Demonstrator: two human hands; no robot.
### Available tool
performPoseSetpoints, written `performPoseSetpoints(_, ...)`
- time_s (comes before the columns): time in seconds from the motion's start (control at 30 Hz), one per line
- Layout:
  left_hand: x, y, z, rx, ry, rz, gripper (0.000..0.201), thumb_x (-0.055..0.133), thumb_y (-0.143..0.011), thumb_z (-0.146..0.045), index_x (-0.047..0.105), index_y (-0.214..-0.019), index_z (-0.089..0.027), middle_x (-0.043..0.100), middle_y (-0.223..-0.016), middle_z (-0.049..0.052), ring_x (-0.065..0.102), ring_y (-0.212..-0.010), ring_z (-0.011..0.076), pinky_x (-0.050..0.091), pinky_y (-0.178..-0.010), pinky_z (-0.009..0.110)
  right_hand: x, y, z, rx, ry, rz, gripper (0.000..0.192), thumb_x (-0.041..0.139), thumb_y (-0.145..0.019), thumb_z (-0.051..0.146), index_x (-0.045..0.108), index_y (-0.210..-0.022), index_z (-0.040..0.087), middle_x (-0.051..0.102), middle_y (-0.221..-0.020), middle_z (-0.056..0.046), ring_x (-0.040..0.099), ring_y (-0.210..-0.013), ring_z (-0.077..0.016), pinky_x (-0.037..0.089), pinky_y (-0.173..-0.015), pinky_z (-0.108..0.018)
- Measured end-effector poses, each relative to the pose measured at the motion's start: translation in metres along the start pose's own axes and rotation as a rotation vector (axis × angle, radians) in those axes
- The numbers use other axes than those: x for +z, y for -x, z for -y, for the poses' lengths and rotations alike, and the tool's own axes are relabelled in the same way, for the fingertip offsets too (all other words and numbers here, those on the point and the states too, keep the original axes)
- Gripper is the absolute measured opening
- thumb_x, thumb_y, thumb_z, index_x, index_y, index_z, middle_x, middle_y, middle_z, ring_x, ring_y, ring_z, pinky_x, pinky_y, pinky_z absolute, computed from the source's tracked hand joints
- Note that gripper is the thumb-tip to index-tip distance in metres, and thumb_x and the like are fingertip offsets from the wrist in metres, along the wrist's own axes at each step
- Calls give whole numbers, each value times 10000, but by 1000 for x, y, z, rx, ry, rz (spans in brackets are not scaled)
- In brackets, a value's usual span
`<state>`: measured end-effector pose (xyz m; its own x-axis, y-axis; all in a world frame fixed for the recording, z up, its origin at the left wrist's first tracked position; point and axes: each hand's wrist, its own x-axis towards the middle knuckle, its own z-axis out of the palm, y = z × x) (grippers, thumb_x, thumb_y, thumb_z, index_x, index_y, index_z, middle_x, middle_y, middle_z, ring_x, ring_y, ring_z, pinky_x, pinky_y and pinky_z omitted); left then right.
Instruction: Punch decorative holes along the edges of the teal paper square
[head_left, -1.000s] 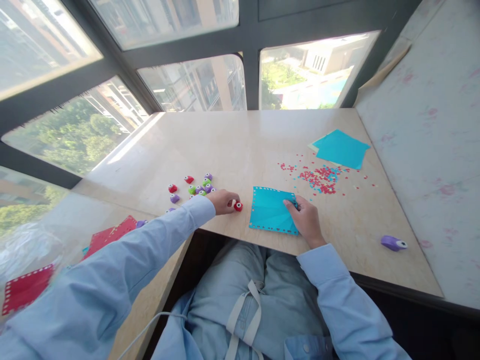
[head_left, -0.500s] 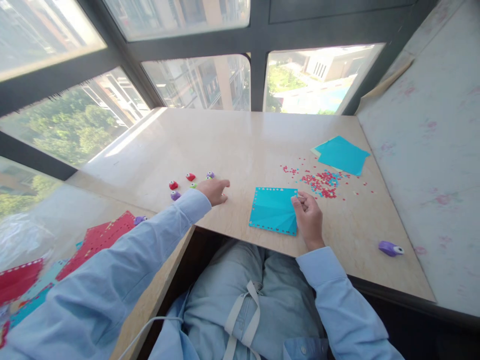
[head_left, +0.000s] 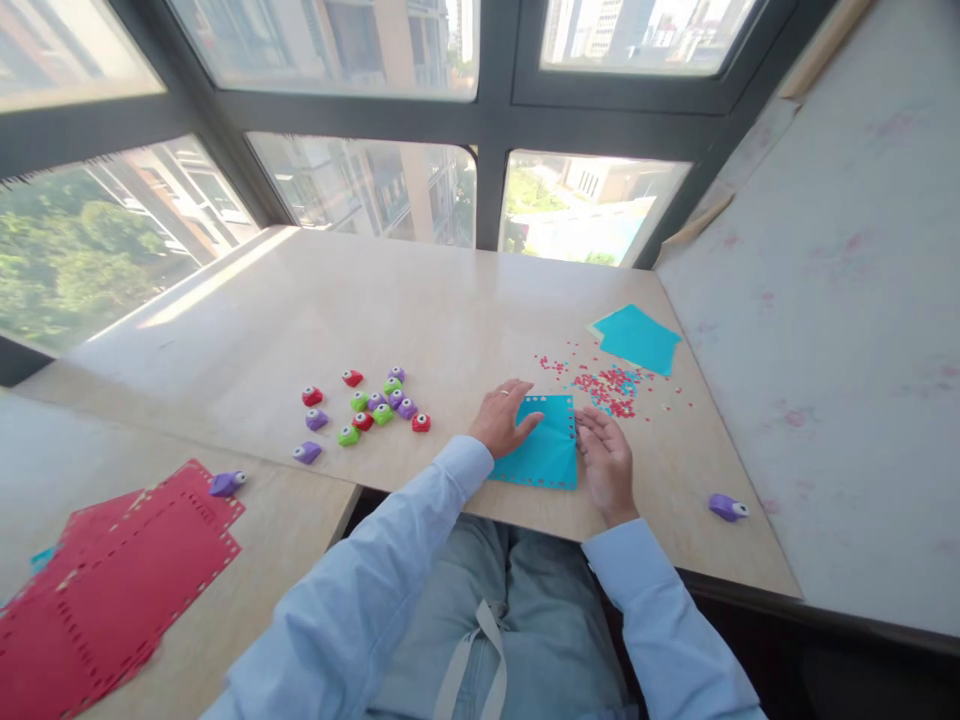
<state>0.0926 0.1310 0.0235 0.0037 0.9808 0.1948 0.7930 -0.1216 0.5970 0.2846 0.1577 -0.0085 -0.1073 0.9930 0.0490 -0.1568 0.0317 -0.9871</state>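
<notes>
A blue paper sheet (head_left: 546, 452) with punched edges lies on the wooden table (head_left: 420, 310) near its front edge. My left hand (head_left: 501, 416) rests flat on the sheet's left part, fingers apart. My right hand (head_left: 604, 462) touches the sheet's right edge with loosely curled fingers and holds nothing that I can see. To the left of my left hand lies a cluster of small red, green and purple punches (head_left: 375, 408); the nearest is a red punch (head_left: 421, 423).
Red and blue paper bits (head_left: 609, 386) are scattered beyond the sheet, with more blue sheets (head_left: 636, 338) behind them. A purple punch (head_left: 727, 507) lies at the right. Red punched sheets (head_left: 112, 580) and another purple punch (head_left: 226, 484) sit on the lower left table. Windows stand behind.
My left hand let go of a red punch beside the cluster and moved right onto the blue sheet. My right hand stayed at the sheet's right edge. The view tilted upward.
</notes>
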Motion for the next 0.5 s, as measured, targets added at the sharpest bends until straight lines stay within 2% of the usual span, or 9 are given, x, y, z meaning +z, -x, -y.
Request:
performPoseSetpoints(0.13, 6, -16, -7, 57, 76, 47, 505, 593, -909, -441, 522, -1328, -166, 588, -1351, 148, 426, -1370, 266, 323, -1124, 448, -1, 0, 2, -1, -51, 62, 462, 747, -755, 341, 589, -1165, 198, 628, -1225, -134, 568, -1186, -278, 404, -1073, -506)
performPoseSetpoints(0.3, 13, -33, -10, 124, 273, 96, 427, 693, -845, -384, 627, -1213, -177, 679, -1211, 105, 586, -1169, 232, 420, -1033, 371, 0, 1, 4, 1, -24, 101, 480, 766, -750, 348, 580, -1169, 204, 627, -1225, -142, 594, -1150, -288, 431, -1057, -522)
performPoseSetpoints(0.5, 22, -37, -4, 44, 583, 58, 159, 687, -816, -243, 713, -958, -175, 741, -993, 52, 658, -955, 189, 482, -917, 315, 2, 2, 4, -9, -25, 83, 457, 780, -759, 359, 592, -1142, 193, 660, -1156, -132, 609, -1123, -282, 451, -1042, -513)
